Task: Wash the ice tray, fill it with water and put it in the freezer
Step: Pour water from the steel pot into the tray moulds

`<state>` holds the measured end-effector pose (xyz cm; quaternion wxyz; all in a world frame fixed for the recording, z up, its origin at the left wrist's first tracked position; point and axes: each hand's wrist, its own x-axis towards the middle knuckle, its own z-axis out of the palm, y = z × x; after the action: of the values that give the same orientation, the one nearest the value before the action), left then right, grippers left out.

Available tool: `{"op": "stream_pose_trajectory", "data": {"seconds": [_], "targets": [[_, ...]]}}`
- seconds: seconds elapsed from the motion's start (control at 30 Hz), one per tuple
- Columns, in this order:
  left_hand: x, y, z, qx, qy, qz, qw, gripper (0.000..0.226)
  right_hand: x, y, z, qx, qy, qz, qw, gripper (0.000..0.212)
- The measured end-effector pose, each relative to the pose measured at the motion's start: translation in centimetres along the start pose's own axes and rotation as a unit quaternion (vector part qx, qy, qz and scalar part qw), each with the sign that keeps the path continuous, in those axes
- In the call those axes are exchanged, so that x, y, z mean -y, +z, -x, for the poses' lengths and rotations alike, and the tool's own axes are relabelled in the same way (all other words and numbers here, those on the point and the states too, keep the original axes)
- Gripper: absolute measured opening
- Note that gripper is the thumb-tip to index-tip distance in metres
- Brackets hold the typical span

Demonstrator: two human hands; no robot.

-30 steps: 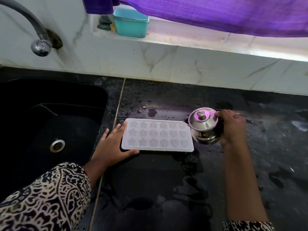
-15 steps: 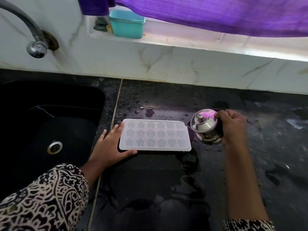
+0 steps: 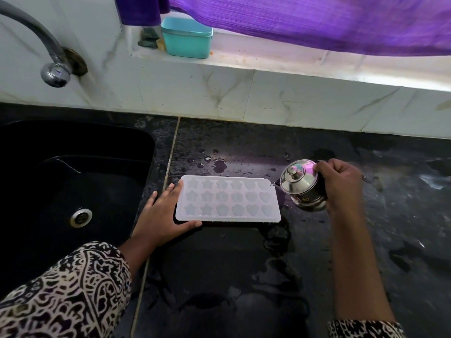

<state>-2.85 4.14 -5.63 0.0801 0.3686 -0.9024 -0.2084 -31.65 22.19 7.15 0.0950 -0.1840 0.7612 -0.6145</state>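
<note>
The ice tray (image 3: 228, 198) is laid flat on the wet black counter (image 3: 244, 276), its star, flower and heart cells facing up. At its 9 o'clock edge it is steadied by the left hand (image 3: 162, 217), fingers spread flat and thumb laid along the near edge. At its 3 o'clock a small lidded steel pot (image 3: 301, 186) is gripped by the curled fingers of the right hand (image 3: 340, 185) and tilted, its spout at the tray's far right corner. The sink (image 3: 102, 164) is seen farther out at 9 o'clock, and a teal box (image 3: 186, 37) at 12 o'clock on the ledge.
</note>
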Motion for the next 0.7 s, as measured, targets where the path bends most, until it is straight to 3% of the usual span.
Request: {"op": "stream_pose_trajectory", "data": {"seconds": [0.7], "targets": [[-0.15, -0.21, 0.06, 0.007, 0.000, -0.003, 1.000, 0.125, -0.18, -0.41, -0.11, -0.005, -0.004, -0.001, 1.000, 0.033]]}}
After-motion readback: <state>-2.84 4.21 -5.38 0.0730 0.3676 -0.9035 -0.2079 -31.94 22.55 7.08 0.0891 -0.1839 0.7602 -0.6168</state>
